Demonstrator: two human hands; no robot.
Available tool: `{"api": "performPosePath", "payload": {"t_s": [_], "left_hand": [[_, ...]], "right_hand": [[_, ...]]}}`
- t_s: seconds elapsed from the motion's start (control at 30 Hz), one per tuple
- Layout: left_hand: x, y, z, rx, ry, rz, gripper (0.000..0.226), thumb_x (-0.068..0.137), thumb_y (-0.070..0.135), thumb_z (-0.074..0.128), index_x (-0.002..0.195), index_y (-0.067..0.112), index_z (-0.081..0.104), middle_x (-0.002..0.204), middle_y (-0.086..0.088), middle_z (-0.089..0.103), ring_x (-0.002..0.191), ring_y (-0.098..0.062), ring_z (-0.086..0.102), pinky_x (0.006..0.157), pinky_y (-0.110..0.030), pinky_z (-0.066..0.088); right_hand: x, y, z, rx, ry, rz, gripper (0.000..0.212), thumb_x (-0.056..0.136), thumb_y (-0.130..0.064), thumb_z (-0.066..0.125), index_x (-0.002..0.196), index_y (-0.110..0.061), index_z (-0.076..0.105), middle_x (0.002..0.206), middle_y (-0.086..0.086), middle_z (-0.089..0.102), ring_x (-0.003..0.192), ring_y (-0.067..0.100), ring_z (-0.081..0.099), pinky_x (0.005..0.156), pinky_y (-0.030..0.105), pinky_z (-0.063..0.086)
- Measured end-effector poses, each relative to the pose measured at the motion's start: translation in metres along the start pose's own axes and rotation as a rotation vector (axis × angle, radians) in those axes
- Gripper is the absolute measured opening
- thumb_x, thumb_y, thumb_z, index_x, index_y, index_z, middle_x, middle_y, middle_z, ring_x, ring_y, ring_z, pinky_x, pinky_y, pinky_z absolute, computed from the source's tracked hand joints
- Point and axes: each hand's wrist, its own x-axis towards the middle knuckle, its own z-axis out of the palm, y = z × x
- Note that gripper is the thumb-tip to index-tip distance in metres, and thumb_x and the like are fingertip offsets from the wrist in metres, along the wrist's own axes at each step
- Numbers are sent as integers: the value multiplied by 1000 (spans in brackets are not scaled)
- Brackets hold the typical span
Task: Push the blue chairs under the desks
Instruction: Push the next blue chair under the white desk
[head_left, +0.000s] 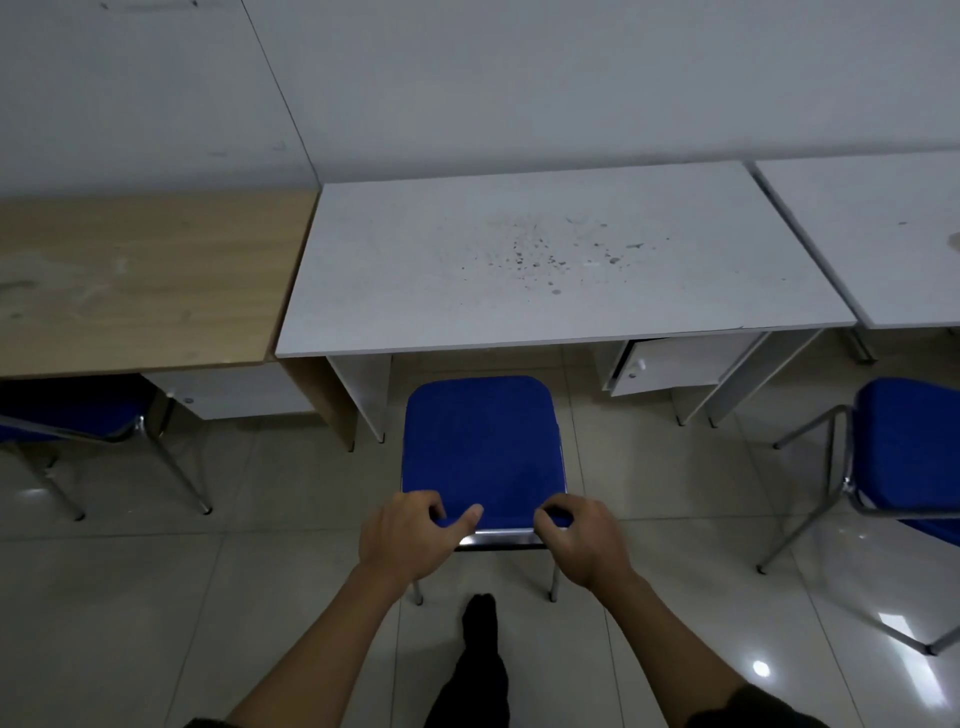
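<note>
Where the wooden worktop stands at far left, we note one blue chair already partly beneath it. At centre, the left hand and right hand each have their grip closed over the top edge of the middle chair, placed to steer it straight under the white worktop. A third chair stands clear at right.

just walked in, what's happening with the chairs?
A person grips the back edge of the middle blue chair with the left hand and the right hand, facing the white desk. The seat is not yet under that desk. The left chair sits partly under the wooden desk; the right chair stands out.
</note>
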Motion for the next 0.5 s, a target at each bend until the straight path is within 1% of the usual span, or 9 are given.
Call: {"api": "performPosePath", "payload": {"t_s": [0.1, 0.23, 0.37, 0.43, 0.5], "left_hand": [[40, 2, -2, 15, 13, 7, 73, 77, 97, 44, 66, 27, 63, 55, 6, 62, 52, -10, 60, 48, -25, 40], [87, 6, -3, 18, 28, 1, 76, 77, 98, 43, 65, 26, 63, 55, 5, 62, 51, -12, 60, 48, -27, 44], [141, 10, -7, 21, 54, 18, 73, 79, 96, 44, 66, 26, 64, 56, 6, 63, 51, -10, 60, 48, -26, 42], [167, 10, -9, 5, 67, 19, 72, 79, 95, 44, 66, 27, 64, 55, 5, 62, 51, -11, 59, 46, -25, 42], [193, 9, -12, -3, 74, 11, 71, 80, 94, 43, 66, 27, 64, 56, 6, 62, 52, -11, 60, 47, -27, 44]], "right_hand": [[39, -5, -5, -18, -15, 20, 31, 85, -49, 55, 85, -26, 76, 76, -14, 72, 71, 7, 67, 67, 33, 60], [88, -7, -14, -3, 3, 12, 30, 82, -50, 54, 80, -28, 74, 72, -13, 71, 68, 7, 66, 65, 30, 58], [142, -9, -19, 8, 19, 21, 28, 82, -48, 56, 78, -28, 74, 71, -12, 71, 68, 8, 67, 66, 35, 60], [166, -12, -21, 17, 37, 18, 27, 82, -48, 56, 77, -28, 74, 70, -12, 71, 68, 8, 67, 64, 34, 59], [190, -16, -21, 35, 54, 20, 26, 81, -49, 56, 74, -30, 73, 69, -13, 71, 67, 7, 66, 61, 29, 56]]}}
